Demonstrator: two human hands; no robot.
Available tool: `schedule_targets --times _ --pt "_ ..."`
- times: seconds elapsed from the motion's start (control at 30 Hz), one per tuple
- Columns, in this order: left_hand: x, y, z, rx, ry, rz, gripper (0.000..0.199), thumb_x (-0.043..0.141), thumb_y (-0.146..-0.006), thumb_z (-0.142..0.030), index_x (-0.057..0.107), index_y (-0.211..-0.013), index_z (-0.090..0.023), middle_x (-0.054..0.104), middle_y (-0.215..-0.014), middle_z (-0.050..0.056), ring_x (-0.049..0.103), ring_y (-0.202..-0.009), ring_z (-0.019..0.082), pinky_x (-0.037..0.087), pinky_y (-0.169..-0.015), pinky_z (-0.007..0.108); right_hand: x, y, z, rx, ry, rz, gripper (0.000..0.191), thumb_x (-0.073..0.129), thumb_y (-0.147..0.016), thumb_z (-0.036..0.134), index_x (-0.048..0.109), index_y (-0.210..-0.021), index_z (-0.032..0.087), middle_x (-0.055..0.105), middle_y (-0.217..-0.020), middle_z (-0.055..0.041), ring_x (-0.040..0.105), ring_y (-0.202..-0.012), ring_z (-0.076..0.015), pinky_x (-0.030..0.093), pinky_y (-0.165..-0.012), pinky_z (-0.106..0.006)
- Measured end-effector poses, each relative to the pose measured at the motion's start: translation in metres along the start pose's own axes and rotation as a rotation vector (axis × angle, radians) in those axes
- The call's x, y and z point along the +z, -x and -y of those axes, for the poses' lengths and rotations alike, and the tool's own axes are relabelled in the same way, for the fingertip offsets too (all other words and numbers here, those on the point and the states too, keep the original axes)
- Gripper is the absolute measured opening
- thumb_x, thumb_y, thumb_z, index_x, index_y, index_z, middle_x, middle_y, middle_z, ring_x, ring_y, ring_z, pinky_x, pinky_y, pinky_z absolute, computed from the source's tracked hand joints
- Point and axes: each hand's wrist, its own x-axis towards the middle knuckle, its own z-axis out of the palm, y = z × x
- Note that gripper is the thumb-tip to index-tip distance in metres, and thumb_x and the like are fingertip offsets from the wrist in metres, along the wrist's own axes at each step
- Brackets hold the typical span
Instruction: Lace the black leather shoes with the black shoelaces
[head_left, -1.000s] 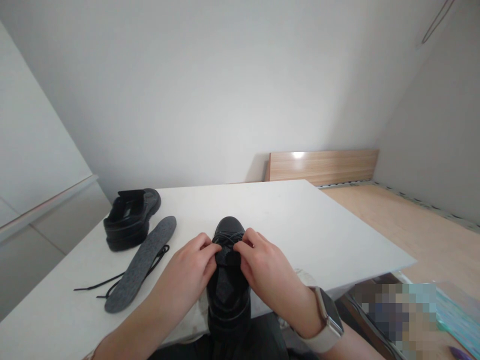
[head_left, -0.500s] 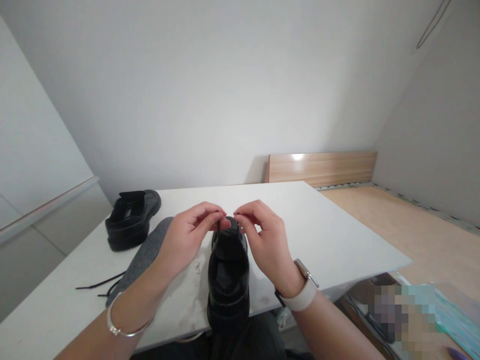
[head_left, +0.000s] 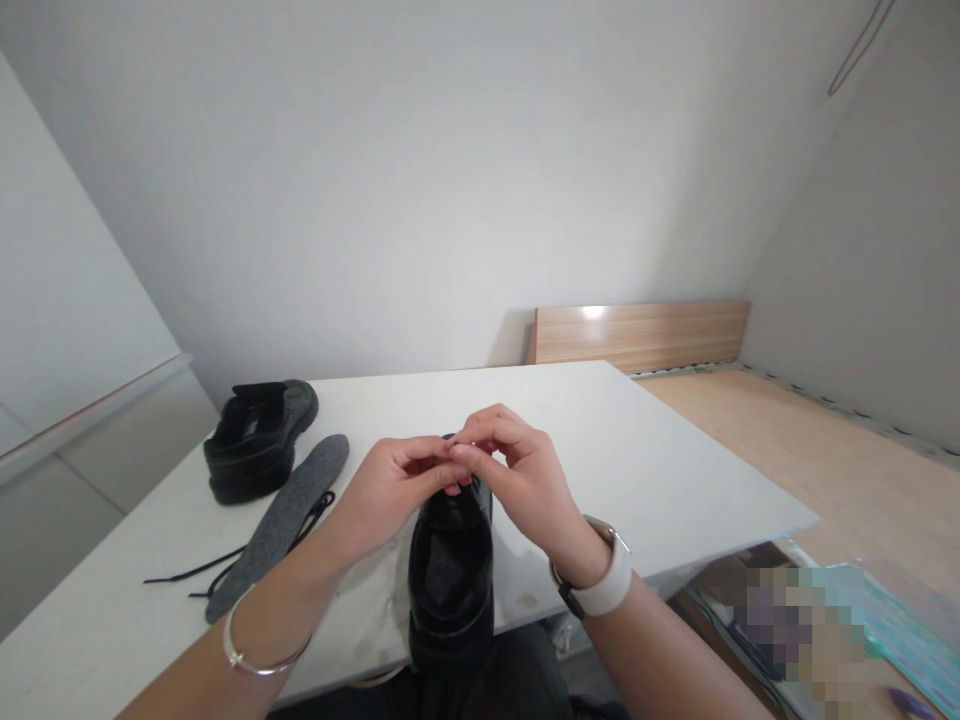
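Note:
A black shoe [head_left: 451, 585] stands at the table's near edge, its heel toward me and its toe pointing away. Over its far part, my left hand [head_left: 409, 480] and my right hand [head_left: 506, 455] meet, thumbs and fingers pinched together with the tips touching or nearly so. Both are closed on a thin black shoelace, which the fingers now mostly hide. They also cover the shoe's tongue and toe area. On the left lie a grey felt insole [head_left: 296, 510] and, partly under it, a loose black shoelace [head_left: 195, 571].
A second black shoe [head_left: 259, 440], its tongue folded up, sits on the white table [head_left: 637, 470] at the far left. Behind stands a wooden board [head_left: 641, 335] against the wall. Below the table's right edge are a bluish plastic packet [head_left: 915, 630] and other items, partly blurred.
My hands have come together from slightly apart, the left moving right and a little down. The strands seen between fingers and shoe are now covered. The view has shifted slightly.

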Motion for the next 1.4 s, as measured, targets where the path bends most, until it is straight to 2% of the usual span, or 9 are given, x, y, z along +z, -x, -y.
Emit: schedule_targets --times 0.13,0.3,0.4,0.53,0.83,1.0,1.13,1.27,1.4 --pt "-0.006 0.006 -0.003 0.066 -0.114 0.069 0.020 0.065 -0.089 -0.027 0.075 -0.075 -0.017 0.073 -0.074 0.005 0.068 -0.073 0.017 0.053 -0.067 0.025 -0.001 0.005 -0.011 0.143 -0.044 0.081 0.029 0.052 -0.099 0.041 0.071 -0.099 0.019 0.069 -0.092 -0.0048 0.062 -0.088 -0.0172 0.048 -0.081 -0.031" --pt "-0.012 0.015 -0.005 0.583 -0.638 0.071 0.019 0.057 -0.091 -0.008 0.074 -0.097 -0.015 0.074 -0.093 0.007 0.069 -0.084 0.016 0.055 -0.077 0.025 -0.003 0.007 -0.023 0.202 -0.012 0.325 0.038 0.048 -0.099 0.045 0.069 -0.090 0.016 0.069 -0.088 -0.0049 0.060 -0.086 -0.0184 0.045 -0.083 -0.032" --pt "-0.013 0.019 0.000 0.840 -0.926 -0.026 0.017 0.052 -0.095 -0.008 0.069 -0.098 -0.010 0.073 -0.090 0.010 0.067 -0.084 0.020 0.056 -0.077 0.031 -0.004 0.007 -0.025 0.253 -0.099 0.336 0.032 0.056 -0.095 0.045 0.069 -0.088 0.016 0.067 -0.085 -0.0035 0.059 -0.084 -0.0172 0.045 -0.082 -0.031" --pt "-0.014 0.020 0.008 0.995 -1.013 -0.081 0.010 0.058 -0.093 -0.006 0.067 -0.096 -0.008 0.071 -0.093 0.013 0.064 -0.090 0.022 0.056 -0.082 0.036 -0.004 0.007 -0.025 0.334 -0.239 0.288 0.028 0.067 -0.087 0.045 0.069 -0.084 0.017 0.066 -0.080 -0.0014 0.058 -0.078 -0.0149 0.045 -0.079 -0.029" --pt "-0.011 0.028 0.024 0.888 -0.841 -0.152 0.018 0.056 -0.092 -0.002 0.069 -0.094 -0.015 0.064 -0.098 0.008 0.060 -0.092 0.017 0.051 -0.080 0.028 -0.008 0.008 -0.030 0.293 -0.138 0.251 0.017 0.070 -0.084 0.033 0.069 -0.080 0.017 0.068 -0.088 -0.0032 0.061 -0.087 -0.0170 0.046 -0.084 -0.031" --pt "-0.029 0.044 0.044 0.618 -0.729 -0.135 0.022 0.057 -0.092 -0.006 0.071 -0.088 -0.022 0.063 -0.099 0.004 0.061 -0.095 0.015 0.050 -0.080 0.024 -0.027 0.013 -0.045 0.184 0.209 -0.027 0.014 0.062 -0.089 0.030 0.066 -0.085 0.018 0.068 -0.086 -0.0046 0.060 -0.084 -0.0183 0.046 -0.080 -0.034" --pt "-0.040 0.051 0.052 0.382 -0.500 -0.162 0.012 0.066 -0.089 -0.013 0.068 -0.082 -0.023 0.066 -0.090 0.001 0.064 -0.087 0.015 0.049 -0.079 0.024 -0.034 0.023 -0.049 0.339 -0.060 -0.020 0.028 0.059 -0.093 0.045 0.062 -0.090 0.017 0.068 -0.080 -0.0048 0.061 -0.071 -0.0157 0.048 -0.069 -0.032" --pt "-0.032 0.041 0.043 0.255 -0.325 -0.172 0.004 0.069 -0.088 -0.021 0.069 -0.085 -0.022 0.069 -0.084 0.000 0.065 -0.082 0.015 0.048 -0.078 0.025 -0.019 0.027 -0.038 0.414 -0.467 0.032 0.035 0.058 -0.094 0.052 0.052 -0.088 0.019 0.070 -0.090 -0.0056 0.063 -0.064 -0.0122 0.049 -0.062 -0.027" --pt "-0.015 0.022 0.022 0.287 -0.280 -0.204 0.004 0.072 -0.086 -0.022 0.071 -0.082 -0.022 0.069 -0.082 0.000 0.063 -0.080 0.015 0.046 -0.077 0.026 -0.003 0.025 -0.025 0.360 -0.405 0.080 0.033 0.066 -0.090 0.048 0.054 -0.087 0.018 0.063 -0.070 0.0019 0.055 -0.054 -0.0081 0.044 -0.054 -0.022"
